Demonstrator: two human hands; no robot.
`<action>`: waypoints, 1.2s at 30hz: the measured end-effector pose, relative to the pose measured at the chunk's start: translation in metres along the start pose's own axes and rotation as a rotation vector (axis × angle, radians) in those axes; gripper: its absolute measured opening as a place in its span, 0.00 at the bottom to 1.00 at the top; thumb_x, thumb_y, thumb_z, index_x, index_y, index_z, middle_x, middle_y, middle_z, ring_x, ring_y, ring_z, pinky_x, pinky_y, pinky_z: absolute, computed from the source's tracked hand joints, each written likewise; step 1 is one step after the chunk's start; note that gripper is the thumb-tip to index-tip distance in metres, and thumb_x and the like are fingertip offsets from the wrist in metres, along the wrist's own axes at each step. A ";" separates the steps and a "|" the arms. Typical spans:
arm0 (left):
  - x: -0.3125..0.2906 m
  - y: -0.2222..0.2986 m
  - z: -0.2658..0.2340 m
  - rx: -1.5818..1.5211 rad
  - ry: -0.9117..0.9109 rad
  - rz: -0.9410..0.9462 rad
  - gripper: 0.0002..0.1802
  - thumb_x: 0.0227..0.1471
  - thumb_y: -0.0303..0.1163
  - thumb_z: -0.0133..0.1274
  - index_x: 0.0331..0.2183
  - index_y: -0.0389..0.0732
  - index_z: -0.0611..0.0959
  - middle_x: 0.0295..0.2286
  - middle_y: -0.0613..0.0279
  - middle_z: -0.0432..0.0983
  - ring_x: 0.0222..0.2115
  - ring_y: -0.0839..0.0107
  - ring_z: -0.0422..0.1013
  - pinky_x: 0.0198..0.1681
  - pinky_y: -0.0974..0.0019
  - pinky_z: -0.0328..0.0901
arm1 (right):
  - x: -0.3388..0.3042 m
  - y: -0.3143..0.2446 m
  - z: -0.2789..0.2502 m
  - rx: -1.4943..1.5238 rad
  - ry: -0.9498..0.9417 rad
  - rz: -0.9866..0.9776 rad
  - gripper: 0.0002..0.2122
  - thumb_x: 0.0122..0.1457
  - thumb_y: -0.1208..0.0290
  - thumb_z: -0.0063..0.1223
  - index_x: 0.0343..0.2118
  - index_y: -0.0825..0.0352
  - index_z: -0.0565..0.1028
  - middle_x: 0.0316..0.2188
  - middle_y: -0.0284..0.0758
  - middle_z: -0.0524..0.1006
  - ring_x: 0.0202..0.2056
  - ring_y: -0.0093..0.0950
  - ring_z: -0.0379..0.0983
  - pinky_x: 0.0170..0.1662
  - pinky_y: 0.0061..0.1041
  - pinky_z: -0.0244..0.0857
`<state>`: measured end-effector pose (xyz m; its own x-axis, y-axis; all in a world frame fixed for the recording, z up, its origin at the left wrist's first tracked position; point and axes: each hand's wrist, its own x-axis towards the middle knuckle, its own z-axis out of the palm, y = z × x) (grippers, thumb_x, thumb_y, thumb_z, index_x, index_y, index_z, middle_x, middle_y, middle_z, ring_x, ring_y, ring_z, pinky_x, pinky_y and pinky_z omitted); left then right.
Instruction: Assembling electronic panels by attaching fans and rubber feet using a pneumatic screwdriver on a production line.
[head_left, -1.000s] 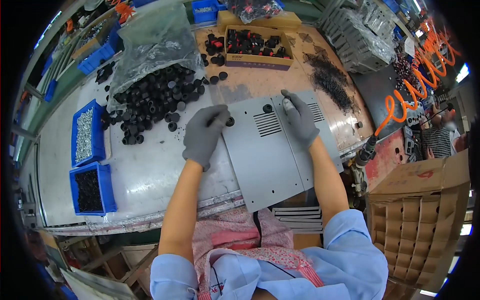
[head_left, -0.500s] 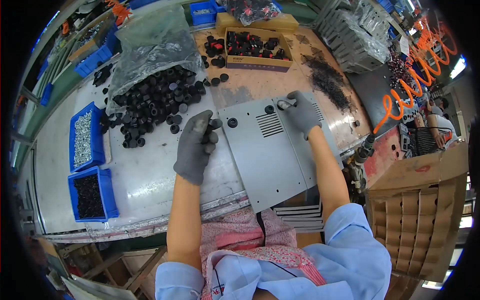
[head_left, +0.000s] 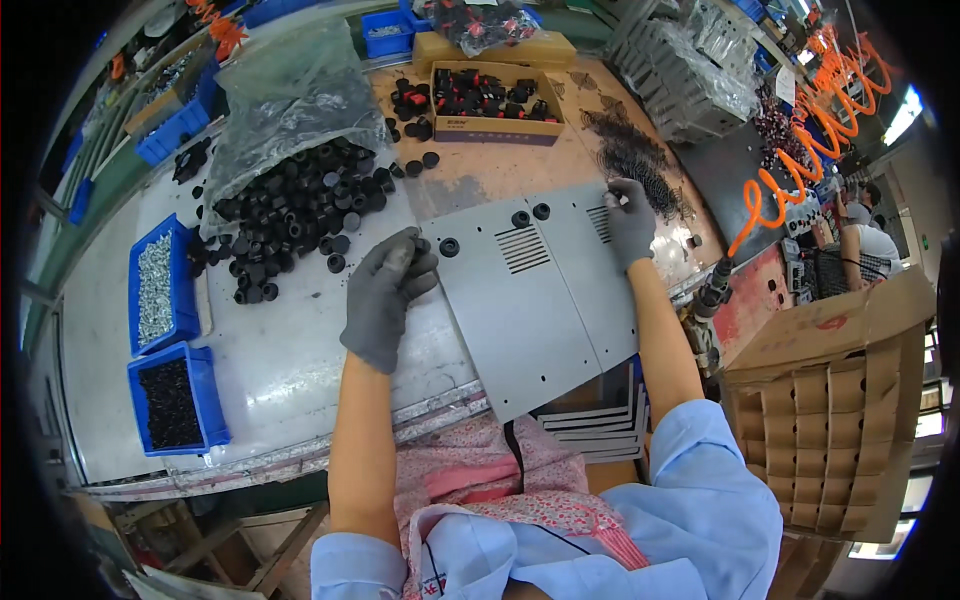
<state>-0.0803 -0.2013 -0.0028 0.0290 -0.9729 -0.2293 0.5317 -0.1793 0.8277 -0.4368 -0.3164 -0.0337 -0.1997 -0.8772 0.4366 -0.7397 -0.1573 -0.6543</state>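
A grey metal panel (head_left: 530, 320) with slotted vents lies at the table's front edge, turned slightly. Three round black rubber feet stand along its far side: one rubber foot (head_left: 449, 247) near the left corner and two close together, the left foot (head_left: 520, 218) and the right foot (head_left: 541, 211). At the panel's far right corner, my gloved right hand (head_left: 631, 228) pinches what looks like another small black foot. My gloved left hand (head_left: 386, 295) is curled closed just left of the panel, with black feet partly showing at its fingers.
A clear plastic bag (head_left: 290, 95) spills a heap of black feet (head_left: 290, 205) at left. Blue bins hold silver screws (head_left: 155, 290) and black screws (head_left: 170, 400). Beyond the panel stands a carton (head_left: 500, 128) of black-and-red parts. An orange coiled hose (head_left: 765, 200) hangs at right, above a divided cardboard box (head_left: 820, 440).
My right hand has moved right to the panel's far corner, uncovering another black foot on the panel. My left hand has closed more. The whole view has shifted slightly.
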 end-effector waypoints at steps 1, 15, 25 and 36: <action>0.001 0.000 -0.002 0.051 -0.015 -0.002 0.23 0.56 0.39 0.53 0.48 0.34 0.74 0.38 0.61 0.74 0.32 0.77 0.71 0.30 0.75 0.66 | -0.002 -0.005 0.002 -0.194 0.050 -0.123 0.11 0.57 0.69 0.54 0.43 0.61 0.72 0.36 0.34 0.74 0.33 0.28 0.75 0.40 0.26 0.68; -0.017 -0.040 0.090 1.183 -0.173 0.492 0.11 0.50 0.37 0.56 0.34 0.41 0.76 0.30 0.57 0.73 0.30 0.62 0.72 0.33 0.61 0.68 | -0.034 -0.036 -0.011 0.346 -0.090 0.289 0.13 0.60 0.64 0.51 0.39 0.69 0.76 0.33 0.34 0.73 0.27 0.23 0.71 0.33 0.23 0.66; -0.043 -0.057 0.104 1.478 -0.468 0.424 0.10 0.51 0.36 0.52 0.35 0.44 0.75 0.37 0.57 0.70 0.36 0.55 0.72 0.36 0.54 0.69 | -0.107 -0.065 -0.035 0.027 -0.249 -0.218 0.10 0.55 0.70 0.51 0.40 0.62 0.76 0.33 0.35 0.72 0.30 0.33 0.71 0.35 0.26 0.67; -0.053 -0.035 0.062 1.071 -0.300 0.324 0.17 0.47 0.35 0.58 0.41 0.45 0.79 0.37 0.55 0.74 0.33 0.57 0.74 0.38 0.59 0.68 | -0.095 -0.078 -0.028 0.032 -0.347 -0.346 0.12 0.56 0.73 0.52 0.44 0.62 0.74 0.44 0.36 0.74 0.48 0.35 0.70 0.48 0.31 0.65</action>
<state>-0.1525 -0.1525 0.0123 -0.2452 -0.9657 0.0850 -0.4576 0.1926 0.8681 -0.3782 -0.2079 -0.0074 0.2837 -0.8697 0.4038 -0.7037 -0.4749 -0.5285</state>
